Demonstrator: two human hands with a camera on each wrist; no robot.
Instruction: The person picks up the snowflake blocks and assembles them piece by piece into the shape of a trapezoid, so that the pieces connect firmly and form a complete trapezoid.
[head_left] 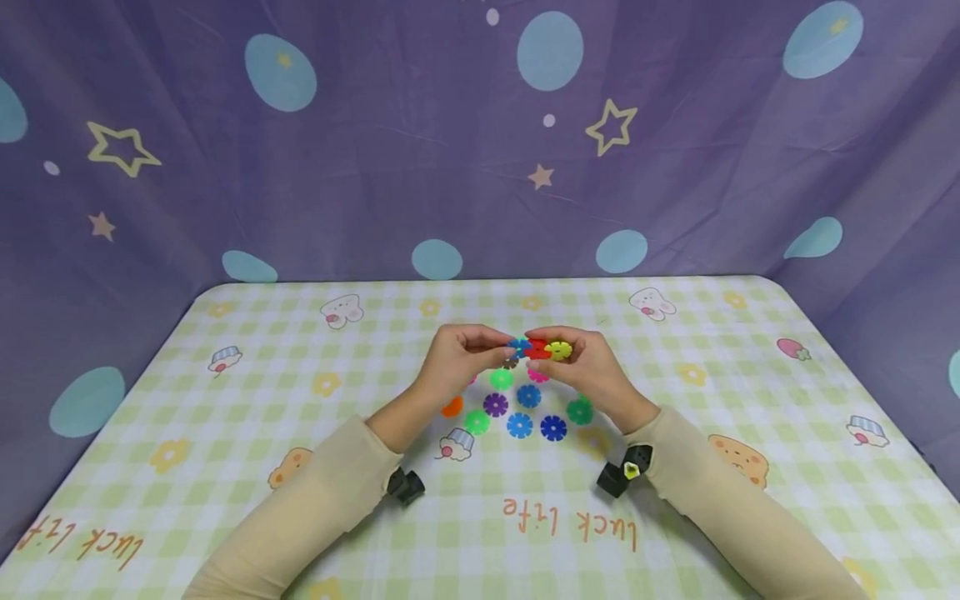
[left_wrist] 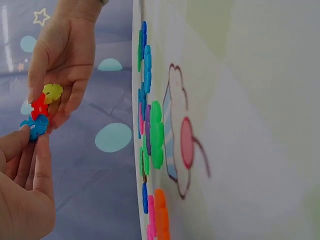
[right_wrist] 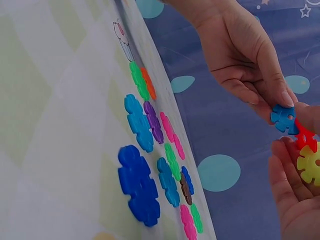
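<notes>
Blue, red and yellow notched plastic discs are held in a row above the table, the red one (head_left: 537, 349) in the middle. My left hand (head_left: 463, 354) pinches the blue disc (right_wrist: 283, 119) between thumb and fingers. With thumb and fingertips, my right hand (head_left: 592, 367) grips the red disc, while the yellow disc (head_left: 558, 351) sits close to its palm. Blue meets red at the edge, and red meets yellow; fingers partly cover the red disc. How deep the slots sit in each other I cannot tell.
Several loose notched discs lie flat below the hands, among them a purple one (head_left: 496, 405), a dark blue one (head_left: 553, 428), a green one (head_left: 580, 410) and an orange one (head_left: 452, 407). A checked cloth (head_left: 247, 433) covers the table; a purple curtain (head_left: 450, 167) hangs behind.
</notes>
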